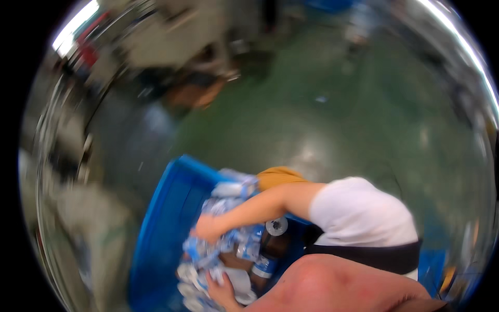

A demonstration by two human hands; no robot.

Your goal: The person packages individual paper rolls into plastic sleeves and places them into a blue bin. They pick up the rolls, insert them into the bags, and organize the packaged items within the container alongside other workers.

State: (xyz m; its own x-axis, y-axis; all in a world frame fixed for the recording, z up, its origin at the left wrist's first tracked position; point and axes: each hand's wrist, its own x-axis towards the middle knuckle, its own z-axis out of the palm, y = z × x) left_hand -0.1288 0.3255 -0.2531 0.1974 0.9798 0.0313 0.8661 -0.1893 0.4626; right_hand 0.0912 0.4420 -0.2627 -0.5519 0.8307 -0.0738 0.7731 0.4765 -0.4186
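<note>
Below me stands a deep blue plastic bin [156, 223] that holds a blurred heap of crumpled blue-and-white plastic packages [247, 247]. My right arm, in a short white sleeve, reaches across the bin. My right hand [208, 229] is down in the packages, its fingers smeared by motion. Closer to the lower edge, my left hand [224, 292] lies against pale rounded pieces [238, 283], two digits visibly apart. Beside the packages are a white roll with a dark centre [276, 226] and a blue-and-white cylinder [265, 266]. Part of the left hand is cut off by the frame.
Past my right arm is a yellow-orange thing [280, 178]. Beyond the bin a green floor [332, 125] carries a small pale scrap [321, 99]. A brown open box [192, 96] lies farther off. Beige sack-like shapes [99, 234] stand left of the bin.
</note>
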